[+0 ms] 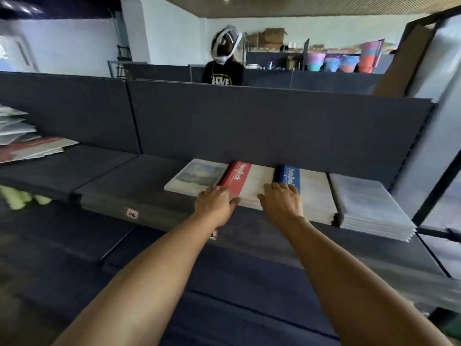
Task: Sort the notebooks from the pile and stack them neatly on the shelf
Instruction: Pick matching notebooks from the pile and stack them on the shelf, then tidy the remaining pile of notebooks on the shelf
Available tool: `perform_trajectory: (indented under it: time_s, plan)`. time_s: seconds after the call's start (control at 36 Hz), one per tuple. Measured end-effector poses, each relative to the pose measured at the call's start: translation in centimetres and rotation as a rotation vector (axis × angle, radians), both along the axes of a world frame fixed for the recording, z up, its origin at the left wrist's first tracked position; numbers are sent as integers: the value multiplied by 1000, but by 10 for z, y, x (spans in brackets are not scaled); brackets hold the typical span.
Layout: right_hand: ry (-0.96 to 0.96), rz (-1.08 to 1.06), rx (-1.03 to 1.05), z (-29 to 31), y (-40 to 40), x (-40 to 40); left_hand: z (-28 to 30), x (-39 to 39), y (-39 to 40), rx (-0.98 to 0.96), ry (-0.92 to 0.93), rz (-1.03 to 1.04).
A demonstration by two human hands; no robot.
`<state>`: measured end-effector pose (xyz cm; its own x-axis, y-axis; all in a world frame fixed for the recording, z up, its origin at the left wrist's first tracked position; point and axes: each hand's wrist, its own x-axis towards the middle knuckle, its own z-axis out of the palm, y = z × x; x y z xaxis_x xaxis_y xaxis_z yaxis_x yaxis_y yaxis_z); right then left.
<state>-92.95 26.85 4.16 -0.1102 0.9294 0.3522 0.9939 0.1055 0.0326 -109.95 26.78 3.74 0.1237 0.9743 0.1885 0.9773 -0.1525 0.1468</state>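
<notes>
Four notebook stacks lie side by side on the dark shelf: a picture-cover stack, a red notebook stack, a blue notebook stack and a plastic-wrapped stack at the far right. My left hand grips the front left corner of the red notebook stack, fingers curled over its edge and thumb along the front. My right hand holds the stack's front right corner, its fingers over the gap beside the blue stack.
A loose pile of notebooks and wrapped packs lies at the shelf's far left. A dark back panel closes the shelf behind. Beyond it stands a person wearing a headset. A lower shelf runs beneath my forearms.
</notes>
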Motion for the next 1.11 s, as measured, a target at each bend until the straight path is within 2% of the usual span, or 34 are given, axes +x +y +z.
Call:
perform_trajectory:
  time_s: [0.11, 0.31, 0.47, 0.64, 0.81, 1.11]
  plan:
    - [-26, 139, -17, -7, 0, -47, -7, -55, -13, -37, -3, 121]
    - [-64, 263, -46, -12, -8, -131, -12, -145, -40, -95, 18, 307]
    - [-101, 318, -108, -19, -14, -214, -11, -229, -59, -92, 21, 383]
    - [-39, 374, -166, -24, -21, -297, -10, -318, -78, -74, 34, 447]
    - [-75, 398, -155, -27, -20, -376, -13, -400, -96, -96, 46, 504]
    - [-137, 474, -180, -32, 13, -479, -25, -498, -86, -117, 2, 572]
